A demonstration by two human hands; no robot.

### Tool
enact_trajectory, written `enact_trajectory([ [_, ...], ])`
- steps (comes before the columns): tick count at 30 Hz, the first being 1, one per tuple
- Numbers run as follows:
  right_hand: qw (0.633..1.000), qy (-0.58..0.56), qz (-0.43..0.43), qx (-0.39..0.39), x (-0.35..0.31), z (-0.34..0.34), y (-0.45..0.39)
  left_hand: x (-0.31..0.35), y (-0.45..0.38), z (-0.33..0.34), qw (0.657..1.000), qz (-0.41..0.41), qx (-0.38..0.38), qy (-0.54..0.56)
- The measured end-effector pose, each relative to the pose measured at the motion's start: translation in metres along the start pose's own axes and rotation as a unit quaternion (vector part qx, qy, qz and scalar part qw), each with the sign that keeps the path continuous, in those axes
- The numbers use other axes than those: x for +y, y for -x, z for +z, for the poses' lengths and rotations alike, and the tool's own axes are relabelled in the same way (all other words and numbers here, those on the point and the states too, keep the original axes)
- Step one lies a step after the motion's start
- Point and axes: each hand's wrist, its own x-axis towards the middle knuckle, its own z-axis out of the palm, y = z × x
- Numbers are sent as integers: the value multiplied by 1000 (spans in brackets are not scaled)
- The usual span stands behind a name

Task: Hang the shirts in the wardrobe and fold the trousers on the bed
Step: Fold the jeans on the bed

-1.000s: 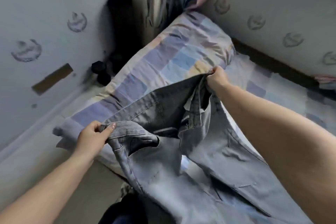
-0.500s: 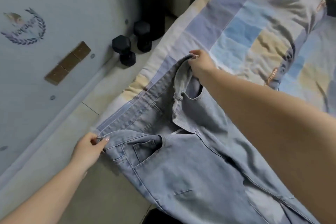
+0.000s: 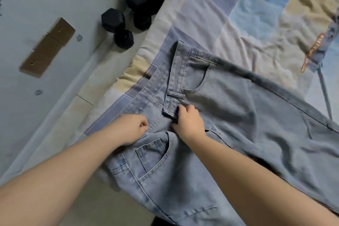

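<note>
Getting the jeans ready to fold

Both hands, left hand point(image 3: 131, 128) and right hand point(image 3: 189, 122), grip the jeans point(image 3: 229, 115) at mid-frame, pinching the open fly so they lie flat on the bed point(image 3: 238, 14).

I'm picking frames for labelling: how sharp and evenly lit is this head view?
Head view: soft, even light, no glare. The jeans show stitching clearly, and the right hand is fairly crisp. The left hand is slightly smeared. The dumbbells are dark with little detail. Wide-angle bending tilts the wall.
</note>
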Motion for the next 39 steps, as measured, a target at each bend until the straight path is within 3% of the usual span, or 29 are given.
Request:
enact_trajectory([
  [3,995,83,-51,11,4,-1,-9,10,-20,-2,993,-27,-93,-75],
  [5,998,-56,-6,25,6,-6,-11,14,-28,-3,984,-48,-147,-87],
  [7,950,-296,83,51,12,-17,-8,21,-32,-3,978,-55,-185,-74],
  [9,887,-432,127,101,24,-33,-1,28,-36,-2,983,-41,-181,3],
  [11,836,-514,141,131,34,-49,9,31,-37,-1,973,-38,-162,159],
  [14,776,-593,142,159,43,-67,24,32,-36,1,911,-2,-164,378],
  [18,748,-622,114,202,52,-82,45,29,-24,3,854,87,-25,512],
  [23,709,-657,66,247,47,-80,54,14,-3,11,873,75,161,454],
  [25,715,-649,74,248,41,-72,51,11,-5,15,911,60,162,375],
  [27,759,-608,50,228,33,-63,48,9,-15,20,939,26,150,308],
  [28,803,-566,25,184,29,-57,46,9,-21,21,948,6,153,277],
  [30,890,-455,-20,9,21,-42,44,13,-33,24,959,-30,167,228],
  [31,904,-419,-26,-77,19,-34,44,15,-38,25,961,-49,166,216],
  [33,892,-433,4,-133,22,-26,46,19,-43,26,962,-79,157,211],
  [36,844,-527,73,-70,34,-28,49,23,-40,22,959,-91,172,205],
  [39,813,-572,102,-40,50,-36,56,31,-32,15,943,-70,255,203],
])
